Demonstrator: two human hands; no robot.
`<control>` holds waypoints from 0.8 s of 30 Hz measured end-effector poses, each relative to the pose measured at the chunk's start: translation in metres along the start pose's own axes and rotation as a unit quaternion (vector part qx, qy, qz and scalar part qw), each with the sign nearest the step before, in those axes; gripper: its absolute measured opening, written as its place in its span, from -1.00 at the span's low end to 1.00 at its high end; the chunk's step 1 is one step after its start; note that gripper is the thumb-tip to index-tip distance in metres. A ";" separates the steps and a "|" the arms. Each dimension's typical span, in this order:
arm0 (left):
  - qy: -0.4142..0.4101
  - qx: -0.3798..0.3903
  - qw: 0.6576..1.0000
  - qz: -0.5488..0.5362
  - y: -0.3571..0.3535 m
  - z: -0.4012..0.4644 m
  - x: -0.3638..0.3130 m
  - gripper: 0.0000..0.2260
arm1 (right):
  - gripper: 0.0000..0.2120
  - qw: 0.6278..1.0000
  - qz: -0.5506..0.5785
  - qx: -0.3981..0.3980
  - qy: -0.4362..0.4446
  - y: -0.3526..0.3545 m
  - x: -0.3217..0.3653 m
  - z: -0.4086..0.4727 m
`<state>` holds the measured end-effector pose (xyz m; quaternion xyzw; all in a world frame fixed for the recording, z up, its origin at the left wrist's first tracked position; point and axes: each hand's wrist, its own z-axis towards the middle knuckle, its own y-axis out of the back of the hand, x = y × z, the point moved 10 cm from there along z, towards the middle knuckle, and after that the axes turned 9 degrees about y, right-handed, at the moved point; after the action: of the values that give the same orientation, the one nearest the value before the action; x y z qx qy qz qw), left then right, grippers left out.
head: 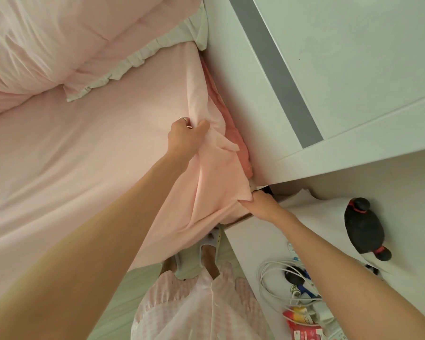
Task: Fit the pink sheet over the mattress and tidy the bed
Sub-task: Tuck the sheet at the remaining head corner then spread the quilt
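Here, going from the left, the pink sheet (84, 153) is lying spread over most of the mattress, smooth but for shallow creases, with a pink frilled pillow (88, 45) resting on it at the head end. Toward the bed's right edge the sheet is bunching into a loose, hanging fold, and the left hand (185, 137) is gripping that fold from above, fingers and thumb curled round a gather of cloth. The fabric is looking light, soft and limp: it is draping and wrinkling wherever it is lifted, so it will probably stretch and slide rather than hold a shape, and it is likely best taken near its hem or corner, where a pull carries along the edge. A darker pink layer (238, 143) is showing in the gap beside the white cabinet (243, 82), perhaps the mattress side or another cover. Lower down, the right hand (261, 204) is holding the sheet's bottom corner; its fingertips are hidden under the cloth, though it appears to be pinching the edge. Further right, a white tabletop (255, 241) is carrying coiled white cables (277, 280), a black object with red bands (364, 229) and a red-and-white packet (302, 325) whose print is too blurred to read.
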<state>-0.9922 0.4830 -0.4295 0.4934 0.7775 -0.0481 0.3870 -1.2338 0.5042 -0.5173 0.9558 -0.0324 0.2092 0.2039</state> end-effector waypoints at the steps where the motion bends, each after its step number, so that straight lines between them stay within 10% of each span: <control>1: -0.002 0.001 1.000 0.004 0.001 0.000 -0.001 -0.91 | -0.71 0.999 -0.035 -0.004 0.005 0.001 -0.001 0.005; 7: -0.014 0.018 0.999 0.031 -0.002 -0.004 -0.006 -0.90 | -0.80 0.997 -0.080 -0.003 -0.017 0.014 0.005 -0.004; 18: 0.003 0.115 0.993 0.020 -0.015 -0.019 0.010 -0.67 | -0.59 0.914 0.181 -0.300 0.202 0.119 0.136 -0.033; 24: -0.015 0.226 0.968 0.107 -0.033 -0.028 0.023 -0.56 | -0.59 0.934 0.341 -0.062 0.086 0.077 0.145 0.023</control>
<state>-1.0393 0.4959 -0.4348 0.6477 0.6833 -0.1884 0.2795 -1.1040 0.4276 -0.4471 0.8511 -0.3513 0.3454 0.1815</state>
